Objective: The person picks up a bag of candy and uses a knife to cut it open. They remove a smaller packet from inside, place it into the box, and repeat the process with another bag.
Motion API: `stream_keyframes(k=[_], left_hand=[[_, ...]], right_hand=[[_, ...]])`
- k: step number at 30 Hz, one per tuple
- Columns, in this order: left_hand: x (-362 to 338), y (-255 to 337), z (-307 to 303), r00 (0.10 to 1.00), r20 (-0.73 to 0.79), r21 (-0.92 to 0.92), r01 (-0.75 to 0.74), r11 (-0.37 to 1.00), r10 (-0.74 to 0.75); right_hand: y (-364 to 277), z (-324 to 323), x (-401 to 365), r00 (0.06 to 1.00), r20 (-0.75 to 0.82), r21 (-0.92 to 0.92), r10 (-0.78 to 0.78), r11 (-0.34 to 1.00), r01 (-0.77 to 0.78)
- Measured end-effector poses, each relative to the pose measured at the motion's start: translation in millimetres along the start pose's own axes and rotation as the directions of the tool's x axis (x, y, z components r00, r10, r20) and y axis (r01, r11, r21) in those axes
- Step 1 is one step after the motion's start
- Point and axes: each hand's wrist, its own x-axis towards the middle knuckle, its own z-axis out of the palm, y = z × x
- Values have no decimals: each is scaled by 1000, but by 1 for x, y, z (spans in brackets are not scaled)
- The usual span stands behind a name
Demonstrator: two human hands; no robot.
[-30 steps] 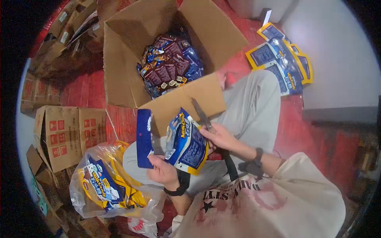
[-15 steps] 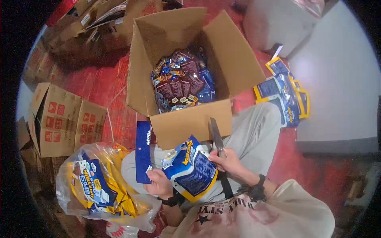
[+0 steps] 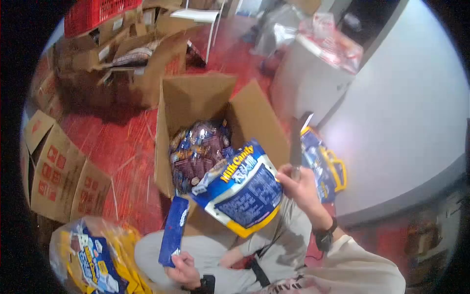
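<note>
My right hand [image 3: 302,192] is closed around a knife [image 3: 295,147], its blade pointing up. The same hand grips the right edge of a blue and yellow milk candy bag [image 3: 247,196], which hangs over the near side of the open cardboard box [image 3: 193,95]. Inside that box lie wrapped candies [image 3: 198,159] in brown, blue and clear wrappers. My left hand [image 3: 183,272], lower down by my knee, pinches the end of a blue strip [image 3: 172,235] that looks torn or cut from a bag. The strip is apart from the bag.
A clear plastic sack [image 3: 61,245] of more milk candy bags sits at lower left. Flat-looking candy bags [image 3: 323,169] lie on the floor at right. Around me stand a printed carton [image 3: 61,176], a red crate [image 3: 98,14] and a white bin-like container [image 3: 308,73].
My right hand has lifted the candy bag and knife up and away, toward the box. My left hand still holds the strip, now farther from the bag. The camera view has tilted upward.
</note>
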Motion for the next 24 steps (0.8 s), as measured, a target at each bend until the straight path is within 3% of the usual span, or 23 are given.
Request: stream_keyframes(k=[1,2,3,5,6,7,9,11,13,15,17,20,23,24], left_hand=[[0,-3,2,999,-3,15,-32,999,32],[8,-25,-11,997,31,75,63,995,-65],[6,-7,-6,973,209,52,-108,993,95],[9,1,3,964,206,108,-191,976,166],[10,2,6,965,200,97,-193,976,171],[12,-2,3,946,224,77,-258,963,235],[13,9,2,929,235,66,-310,948,287],[13,19,1,886,310,254,-427,868,345],[13,15,0,902,279,266,-402,876,329],[18,18,1,874,369,445,-465,765,316],[14,20,2,886,302,399,-453,797,352],[18,8,-5,855,418,519,-503,691,308],[18,6,-8,861,453,481,-455,750,232],[17,9,1,864,385,384,-470,795,325]], right_hand=[[-7,-8,20,991,-3,-75,-131,989,130],[-31,-5,32,926,-22,-292,-376,889,354],[-58,-5,38,929,-21,-532,-369,791,303],[-82,-4,60,803,168,-640,-572,556,530],[-90,-4,72,800,232,-716,-554,459,526],[-90,1,77,792,227,-719,-567,451,529],[-96,9,95,741,316,-824,-592,216,524],[-103,13,102,751,337,-822,-568,212,529],[-101,16,115,776,349,-849,-525,174,499],[-103,16,128,772,389,-845,-503,138,516],[-108,20,135,841,425,-872,-335,100,480],[-111,23,146,831,499,-858,-244,-1,514],[-113,22,159,819,532,-845,-214,-75,530],[-119,24,157,844,500,-864,-195,-52,500]])
